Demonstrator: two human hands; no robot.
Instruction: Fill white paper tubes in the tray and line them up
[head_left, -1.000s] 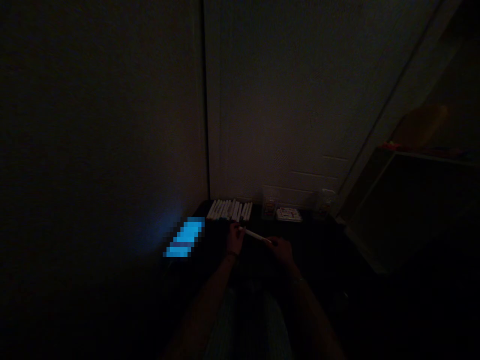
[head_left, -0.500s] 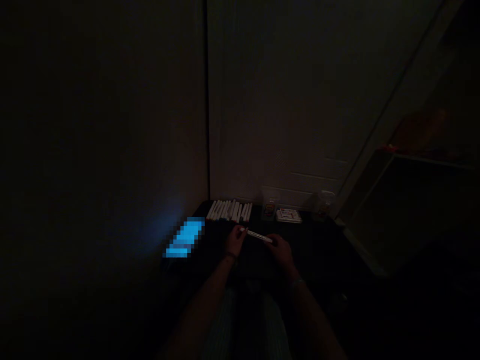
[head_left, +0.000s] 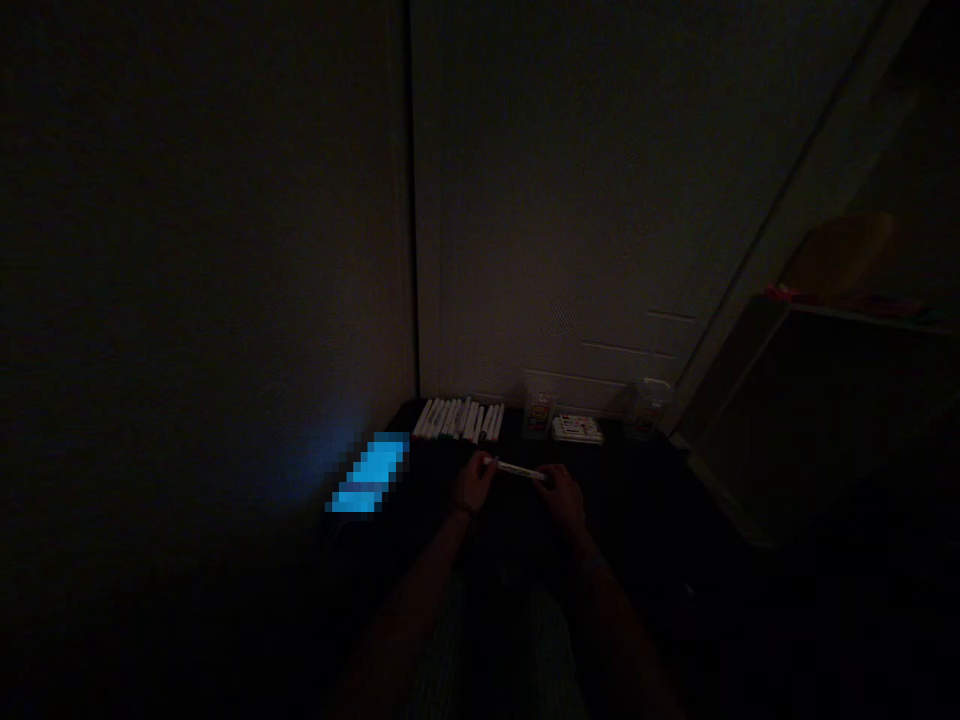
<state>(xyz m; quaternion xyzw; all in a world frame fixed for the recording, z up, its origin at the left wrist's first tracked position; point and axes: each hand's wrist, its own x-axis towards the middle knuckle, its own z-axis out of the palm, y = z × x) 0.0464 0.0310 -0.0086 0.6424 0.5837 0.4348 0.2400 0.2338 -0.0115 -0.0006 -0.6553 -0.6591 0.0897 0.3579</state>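
Both hands point(head_left: 474, 484) point(head_left: 564, 494) grasp a white pen point(head_left: 521, 470), well apart from the black tabletop point(head_left: 645, 490)'s right edge.

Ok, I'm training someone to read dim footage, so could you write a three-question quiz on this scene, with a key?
1. What do the left hand and right hand hold between them? a) a spoon b) a slim white marker c) a folded cloth
2. True or false: in the picture, the bright blue patch is to the right of the row of white markers.
3. Fill in: the flat white pack sits between two ____.

Key: 1. b. 2. False; the bright blue patch is to the left of the row of white markers. 3. clear containers.
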